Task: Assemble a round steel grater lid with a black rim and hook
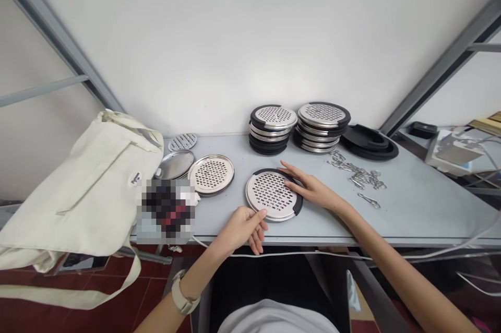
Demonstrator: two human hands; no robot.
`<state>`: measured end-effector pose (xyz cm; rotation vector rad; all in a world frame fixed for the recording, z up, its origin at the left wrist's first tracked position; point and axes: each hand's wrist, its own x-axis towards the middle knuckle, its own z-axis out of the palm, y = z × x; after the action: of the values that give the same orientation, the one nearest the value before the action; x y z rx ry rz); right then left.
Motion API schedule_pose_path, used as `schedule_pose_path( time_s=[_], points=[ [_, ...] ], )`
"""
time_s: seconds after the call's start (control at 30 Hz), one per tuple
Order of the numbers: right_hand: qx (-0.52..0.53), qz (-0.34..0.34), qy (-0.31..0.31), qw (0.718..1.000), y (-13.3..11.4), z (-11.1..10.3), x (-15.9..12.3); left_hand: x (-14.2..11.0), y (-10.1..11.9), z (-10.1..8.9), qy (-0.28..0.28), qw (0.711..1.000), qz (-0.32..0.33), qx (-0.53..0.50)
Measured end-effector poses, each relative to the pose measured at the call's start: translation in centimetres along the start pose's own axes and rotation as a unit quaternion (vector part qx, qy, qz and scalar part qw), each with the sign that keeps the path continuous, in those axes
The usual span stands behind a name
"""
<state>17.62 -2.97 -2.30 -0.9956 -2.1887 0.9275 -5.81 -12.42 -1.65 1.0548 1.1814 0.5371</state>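
Observation:
A round metal grater (pixel 271 194) with a black rim along part of its edge lies flat on the grey table before me. My right hand (pixel 309 186) rests at its right side, open, fingertips on the metal face and black rim. At the near edge is my left hand (pixel 247 228), its thumb by the rim and its fingers loosely bent past the table's front edge, holding nothing. Left of this grater lie a grater disc without black rim (pixel 212 174), a plain metal lid (pixel 176 164) and a smaller slotted disc (pixel 182 142).
Two stacks of black-rimmed graters (pixel 273 129) (pixel 324 127) stand by the wall. Black round parts (pixel 369 141) lie right of them, with several metal clips (pixel 358 174) in front. A cream bag (pixel 82 181) covers the table's left end. A white cable (pixel 313 252) runs along the front edge.

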Motion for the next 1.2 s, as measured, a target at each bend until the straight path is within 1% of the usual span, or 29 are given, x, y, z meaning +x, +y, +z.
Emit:
schedule_pose_path(
  time_s=[0.1, 0.17, 0.2, 0.23, 0.3, 0.33, 0.37, 0.43, 0.47, 0.53, 0.6, 0.63, 0.67, 0.7, 0.73, 0.77, 0.87, 0.97, 1.07, 1.1, 1.2],
  points=[
    [-0.014, -0.025, 0.006, 1.000, 0.3, -0.2, 1.4, 0.1, 0.1, 0.2, -0.013, 0.999, -0.008, 0.029],
    [-0.034, -0.040, 0.026, 0.998, 0.3, -0.8, 2.2, -0.1, 0.3, 0.2, -0.035, 0.998, -0.004, 0.052],
    [-0.045, -0.043, 0.050, 0.997, 0.4, -1.2, 2.5, -0.3, 0.4, 0.2, -0.047, 0.997, 0.001, 0.067],
    [-0.053, -0.039, 0.095, 0.993, 0.5, -1.7, 2.7, -0.7, 0.6, 0.1, -0.056, 0.994, 0.009, 0.089],
    [-0.068, -0.021, 0.204, 0.976, 0.7, -2.8, 2.5, -1.5, 1.2, -0.1, -0.061, 0.987, 0.027, 0.149],
    [-0.074, -0.007, 0.235, 0.969, 0.9, -3.3, 2.1, -1.9, 1.6, -0.3, -0.061, 0.980, 0.033, 0.185],
    [-0.085, 0.007, 0.249, 0.965, 1.1, -3.8, 1.6, -2.3, 2.0, -0.4, -0.064, 0.974, 0.039, 0.212],
    [-0.123, 0.030, 0.268, 0.955, 1.7, -4.6, 0.2, -2.9, 2.9, -0.6, -0.062, 0.970, 0.062, 0.226],
    [-0.142, 0.041, 0.262, 0.954, 2.0, -5.0, -0.6, -2.9, 3.3, -0.6, -0.054, 0.971, 0.083, 0.218],
    [-0.165, 0.066, 0.285, 0.942, 2.9, -5.8, -2.2, -2.6, 4.1, -0.7, -0.014, 0.969, 0.138, 0.203],
    [-0.189, 0.093, 0.330, 0.920, 4.0, -6.7, -3.5, -1.8, 4.6, -0.8, 0.036, 0.959, 0.189, 0.210],
    [-0.209, 0.102, 0.351, 0.907, 4.6, -7.2, -4.0, -1.3, 4.8, -0.9, 0.071, 0.946, 0.216, 0.229],
    [-0.220, 0.097, 0.353, 0.904, 5.4, -7.8, -4.4, -0.7, 4.9, -0.9, 0.111, 0.926, 0.248, 0.261],
    [-0.217, 0.086, 0.348, 0.908, 6.1, -8.3, -4.7, -0.2, 4.9, -1.0, 0.151, 0.901, 0.279, 0.297],
    [-0.226, 0.087, 0.322, 0.915, 6.9, -8.7, -5.0, 0.3, 4.9, -1.1, 0.177, 0.878, 0.305, 0.325],
    [-0.241, 0.088, 0.299, 0.919, 7.7, -9.1, -5.1, 0.8, 4.9, -1.2, 0.191, 0.859, 0.325, 0.348],
    [-0.309, 0.095, 0.264, 0.909, 9.8, -9.8, -4.9, 2.1, 4.9, -1.4, 0.192, 0.823, 0.364, 0.392],
    [-0.367, 0.081, 0.238, 0.896, 11.0, -9.9, -4.1, 3.8, 5.3, -1.4, 0.195, 0.789, 0.383, 0.438],
    [-0.424, 0.091, 0.224, 0.873, 11.2, -9.8, -3.0, 6.3, 6.1, -1.4, 0.187, 0.775, 0.397, 0.454],
    [-0.435, 0.093, 0.214, 0.870, 11.2, -9.7, -2.6, 7.2, 6.5, -1.5, 0.183, 0.772, 0.402, 0.456],
    [-0.444, 0.098, 0.191, 0.870, 11.0, -9.5, -1.8, 9.8, 7.2, -1.7, 0.197, 0.770, 0.406, 0.452]
  ],
)
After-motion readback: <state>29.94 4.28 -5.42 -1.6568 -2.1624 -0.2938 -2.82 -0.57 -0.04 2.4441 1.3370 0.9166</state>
